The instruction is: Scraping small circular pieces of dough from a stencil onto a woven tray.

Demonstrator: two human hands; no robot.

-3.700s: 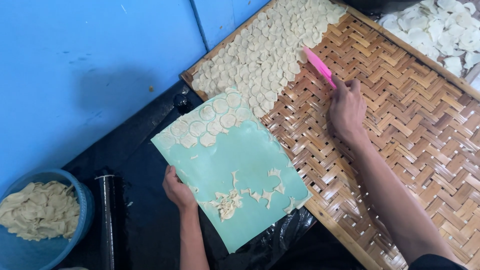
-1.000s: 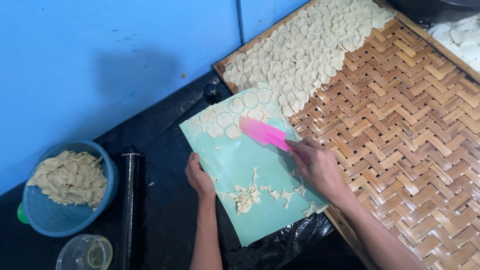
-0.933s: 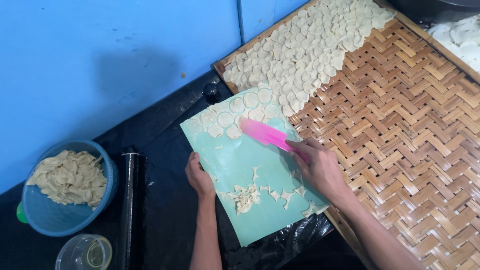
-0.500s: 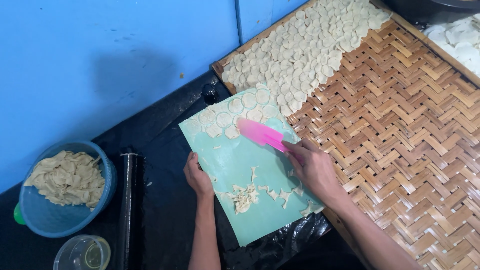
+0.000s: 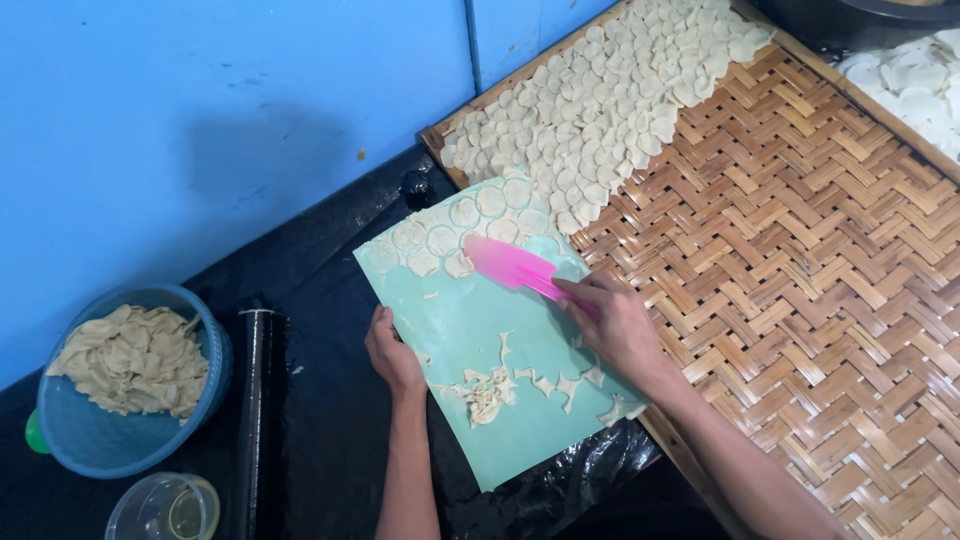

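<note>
My left hand (image 5: 393, 352) grips the left edge of a light teal cutting mat (image 5: 470, 330) lying on black plastic. Round cut dough discs (image 5: 450, 232) line the mat's far end, and dough scraps (image 5: 490, 392) lie near its front. In my right hand (image 5: 615, 325) is a pink spatula (image 5: 510, 266), its flat blade resting on the mat just below the discs. Beyond the mat lies a woven bamboo tray (image 5: 800, 260) with several dough discs (image 5: 600, 100) spread over its far left part.
A blue basket (image 5: 120, 445) heaped with dough scraps stands at the left, beside a black rolling pin (image 5: 254, 400) and a small clear cup (image 5: 165, 508). A blue wall (image 5: 200, 120) runs behind. More pale discs (image 5: 915, 85) lie at the top right.
My right hand left the bamboo tray and brought the pink spatula down onto the mat; over the last second it has edged toward the dough discs. The left hand stays on the mat's edge.
</note>
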